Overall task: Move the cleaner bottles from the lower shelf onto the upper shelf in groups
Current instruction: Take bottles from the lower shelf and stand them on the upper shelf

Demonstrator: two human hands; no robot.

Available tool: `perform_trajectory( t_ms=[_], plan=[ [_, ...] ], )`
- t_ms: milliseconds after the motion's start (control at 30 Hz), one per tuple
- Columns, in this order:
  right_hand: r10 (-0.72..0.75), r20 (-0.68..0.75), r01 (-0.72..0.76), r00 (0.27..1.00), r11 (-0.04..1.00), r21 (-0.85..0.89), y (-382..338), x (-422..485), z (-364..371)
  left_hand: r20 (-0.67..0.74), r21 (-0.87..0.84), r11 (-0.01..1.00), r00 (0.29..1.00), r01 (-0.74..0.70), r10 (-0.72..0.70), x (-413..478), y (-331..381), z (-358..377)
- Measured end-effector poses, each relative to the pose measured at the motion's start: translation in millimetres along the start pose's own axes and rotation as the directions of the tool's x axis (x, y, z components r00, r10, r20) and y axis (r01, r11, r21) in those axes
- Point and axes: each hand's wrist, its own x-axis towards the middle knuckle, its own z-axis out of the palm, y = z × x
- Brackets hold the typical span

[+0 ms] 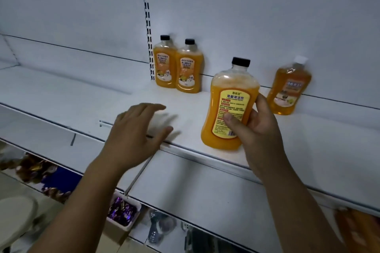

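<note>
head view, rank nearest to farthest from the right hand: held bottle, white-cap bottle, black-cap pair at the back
1. The held bottle, gripped in the right hand.
2. The white-cap bottle, just behind, on the right.
3. The black-cap pair, far back left; the two are too close to rank.

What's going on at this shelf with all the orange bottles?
A person is stocking a white shelf. Their right hand grips an orange, black-capped bottle near the shelf's front edge; the left hand hovers open, holding nothing. At the back, one matching bottle stands beside a second matching bottle, with a darker white-capped bottle further right.
</note>
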Motion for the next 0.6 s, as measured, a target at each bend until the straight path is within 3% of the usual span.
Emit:
perform_trajectory(
  t_ms=[133, 333, 600],
  plan=[
    [0.019, -0.014, -0.019, 1.000, 1.000, 0.007, 2.9, 39.8, 9.7, 0.116, 0.080, 0.995, 0.991, 0.060, -0.070, 47.2, -17.7, 11.7],
    [0.045, -0.072, -0.053, 0.996, 0.991, -0.119, -7.2, 95.7, 25.9, 0.224, 0.090, 0.991, 0.967, 0.103, -0.121, 80.4, -39.1, 25.2],
    [0.173, -0.222, -0.193, 0.960, 0.978, -0.073, -6.6, 160.4, 54.7, 0.196, 0.031, 0.999, 0.979, 0.044, -0.049, 77.2, -52.5, 31.6]
  ],
)
